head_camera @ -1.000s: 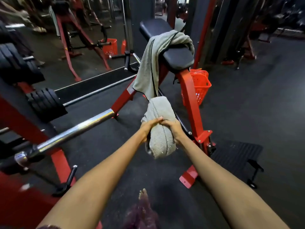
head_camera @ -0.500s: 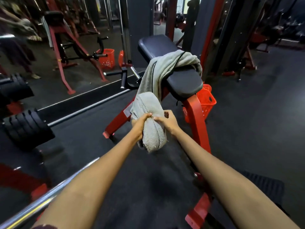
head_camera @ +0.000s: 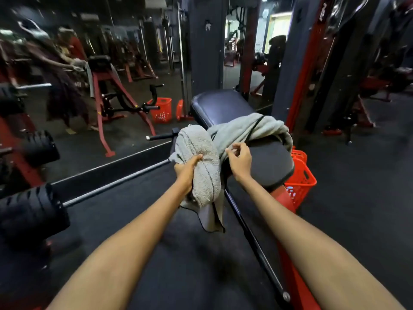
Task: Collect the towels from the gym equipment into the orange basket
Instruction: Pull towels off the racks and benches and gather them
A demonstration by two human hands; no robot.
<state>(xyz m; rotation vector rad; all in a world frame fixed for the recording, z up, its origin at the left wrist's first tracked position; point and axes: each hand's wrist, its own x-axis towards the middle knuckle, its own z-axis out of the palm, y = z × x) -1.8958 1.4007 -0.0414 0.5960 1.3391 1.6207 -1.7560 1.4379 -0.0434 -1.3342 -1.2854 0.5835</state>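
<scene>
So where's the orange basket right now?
The orange basket sits on the floor at right in the head view, behind the black bench pad, partly hidden by it.

Both forearms bare from the elbow down; no sleeves, watch, bands or gloves visible. Left hand (head_camera: 186, 170) and right hand (head_camera: 240, 161) bare, no rings discernible.

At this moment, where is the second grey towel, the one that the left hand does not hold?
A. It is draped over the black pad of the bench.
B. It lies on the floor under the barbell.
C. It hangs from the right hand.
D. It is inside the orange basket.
A: the second grey towel lies draped over the black pad, while the right hand hovers by it, holding nothing.
</scene>
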